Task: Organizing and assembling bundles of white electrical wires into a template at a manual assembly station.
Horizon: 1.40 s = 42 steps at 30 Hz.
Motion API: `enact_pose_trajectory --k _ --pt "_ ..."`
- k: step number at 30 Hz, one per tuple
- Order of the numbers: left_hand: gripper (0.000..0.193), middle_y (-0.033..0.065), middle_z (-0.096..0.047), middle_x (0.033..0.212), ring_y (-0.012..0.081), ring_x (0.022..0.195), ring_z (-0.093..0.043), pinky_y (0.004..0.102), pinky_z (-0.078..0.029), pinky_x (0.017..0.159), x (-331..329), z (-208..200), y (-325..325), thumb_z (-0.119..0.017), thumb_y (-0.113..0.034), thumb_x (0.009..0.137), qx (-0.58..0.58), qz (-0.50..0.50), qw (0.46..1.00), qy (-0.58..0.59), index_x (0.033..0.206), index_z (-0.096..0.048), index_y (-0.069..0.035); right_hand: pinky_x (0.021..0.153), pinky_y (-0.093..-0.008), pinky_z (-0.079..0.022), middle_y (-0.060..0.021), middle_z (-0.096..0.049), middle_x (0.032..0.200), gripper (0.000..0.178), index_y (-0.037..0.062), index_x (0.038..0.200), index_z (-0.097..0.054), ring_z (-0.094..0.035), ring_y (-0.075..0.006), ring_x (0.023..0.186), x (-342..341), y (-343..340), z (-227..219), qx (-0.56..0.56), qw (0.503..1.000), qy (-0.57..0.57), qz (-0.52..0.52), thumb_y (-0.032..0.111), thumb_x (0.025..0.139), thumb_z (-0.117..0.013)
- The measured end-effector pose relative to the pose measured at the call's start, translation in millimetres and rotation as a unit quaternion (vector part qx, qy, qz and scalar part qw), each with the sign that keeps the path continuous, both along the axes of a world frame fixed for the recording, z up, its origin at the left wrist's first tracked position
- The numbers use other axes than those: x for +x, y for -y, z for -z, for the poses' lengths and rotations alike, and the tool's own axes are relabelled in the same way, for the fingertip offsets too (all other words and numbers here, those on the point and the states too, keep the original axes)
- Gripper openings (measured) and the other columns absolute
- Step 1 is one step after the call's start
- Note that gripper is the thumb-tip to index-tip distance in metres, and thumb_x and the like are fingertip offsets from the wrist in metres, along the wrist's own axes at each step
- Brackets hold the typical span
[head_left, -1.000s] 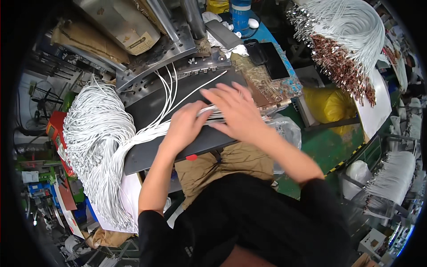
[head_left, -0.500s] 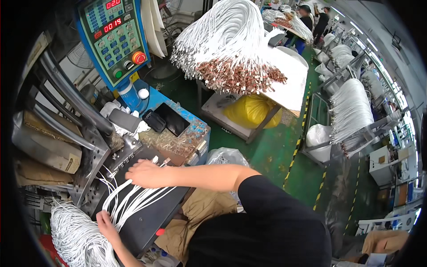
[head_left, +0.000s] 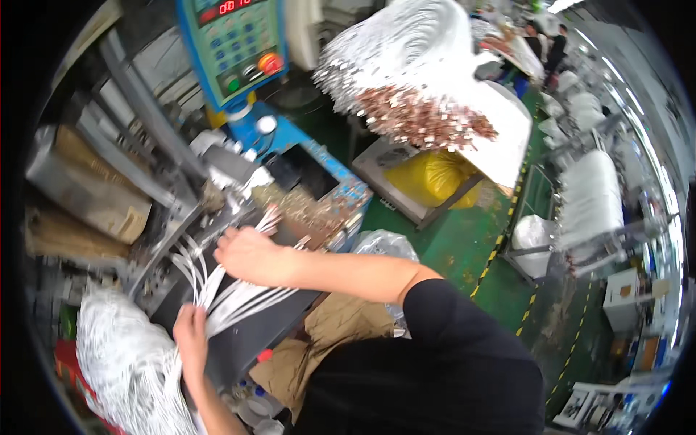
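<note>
A bundle of white cables (head_left: 235,303) lies across the dark work plate (head_left: 235,357), with some ends fanned out at the machine. My right hand (head_left: 250,255) is closed over the cables near their far ends; coppery tips (head_left: 270,216) stick out just beyond its fingers. Lower left, my left hand (head_left: 191,335) has its fingers closed on the same white cables, farther from the tips. Beside that hand hangs a large coil of white cable (head_left: 119,355). Motion blur softens the fingers and cable ends.
A blue-framed control panel (head_left: 235,47) with a red knob stands behind. On the blue bench lie a dark phone (head_left: 308,170) and copper scraps (head_left: 312,214). Metal machine bars (head_left: 145,116) rise at left. Farther off, a cart carries a big cable heap (head_left: 413,58) above a yellow bag (head_left: 433,177).
The whole view has shifted, so the scene sits further right and blurs. My right hand has drawn cable ends up beside the bench; their coppery tips now show past my fingers.
</note>
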State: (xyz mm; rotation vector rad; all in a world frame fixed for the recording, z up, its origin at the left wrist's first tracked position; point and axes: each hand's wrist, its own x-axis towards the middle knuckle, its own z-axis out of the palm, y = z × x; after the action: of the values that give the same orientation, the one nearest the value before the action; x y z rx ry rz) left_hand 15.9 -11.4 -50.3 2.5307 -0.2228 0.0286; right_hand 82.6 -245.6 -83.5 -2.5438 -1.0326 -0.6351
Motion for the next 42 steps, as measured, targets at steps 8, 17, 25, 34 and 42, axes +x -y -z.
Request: enact_pose_trajectory --k 8,17,25,34,42 --pt "0.022 0.0034 -0.059 0.081 0.0111 0.074 -0.053 0.0267 -0.044 0.068 -30.0 -26.5 -36.4 -0.054 -0.019 0.104 -0.143 -0.109 0.984 0.022 0.094 -0.064 -0.001 0.072 -0.043 -0.056 -0.0085 -0.067 0.098 0.016 0.0113 0.096 -0.065 -0.066 -0.0288 0.096 5.7 32.1 -33.9 0.021 0.995 -0.041 0.085 0.011 0.08 -0.061" --pt "0.026 -0.0059 -0.044 0.068 0.0047 0.059 -0.04 0.0197 -0.032 0.053 -69.6 53.5 73.4 -0.055 -0.023 0.104 -0.575 0.112 0.737 -0.338 0.115 -0.069 -0.005 0.083 -0.0413 -0.054 -0.0124 -0.066 0.112 0.029 0.008 0.11 -0.068 -0.064 -0.0325 0.103 -25.5 17.4 -33.6 -0.139 0.92 -0.365 -0.026 0.016 0.082 -0.062" --pt "0.03 -0.0035 -0.053 0.067 0.0074 0.053 -0.045 0.0262 -0.037 0.047 -41.4 39.9 81.6 -0.053 -0.031 0.1 -0.545 0.034 0.766 -0.338 0.101 -0.072 -0.008 0.089 -0.0349 -0.049 -0.0092 -0.066 0.118 0.039 -0.0021 0.129 -0.06 -0.063 -0.0227 0.1 6.9 25.0 17.7 0.197 0.777 -0.527 -0.282 0.027 0.104 -0.051" --pt "0.026 0.0066 -0.061 0.071 0.0131 0.053 -0.053 0.0302 -0.043 0.046 41.6 58.5 57.6 -0.057 -0.032 0.101 -0.662 -0.1 0.716 -0.199 0.104 -0.065 -0.007 0.093 -0.0364 -0.048 -0.0191 -0.066 0.116 0.031 -0.0031 0.127 -0.06 -0.063 -0.0327 0.104 29.4 46.0 4.4 -0.006 0.926 -0.369 -0.073 0.011 0.1 -0.053" --pt "0.022 0.0203 -0.07 0.085 0.0278 0.064 -0.068 0.0404 -0.058 0.058 86.0 104.4 67.2 -0.058 -0.022 0.1 -0.716 -0.102 0.662 -0.199 0.11 -0.059 -0.003 0.101 -0.0444 -0.045 -0.0233 -0.061 0.13 0.045 0.005 0.143 -0.05 -0.059 -0.0402 0.116 77.9 27.3 44.0 -0.048 0.995 -0.04 -0.082 0.002 0.098 -0.047"
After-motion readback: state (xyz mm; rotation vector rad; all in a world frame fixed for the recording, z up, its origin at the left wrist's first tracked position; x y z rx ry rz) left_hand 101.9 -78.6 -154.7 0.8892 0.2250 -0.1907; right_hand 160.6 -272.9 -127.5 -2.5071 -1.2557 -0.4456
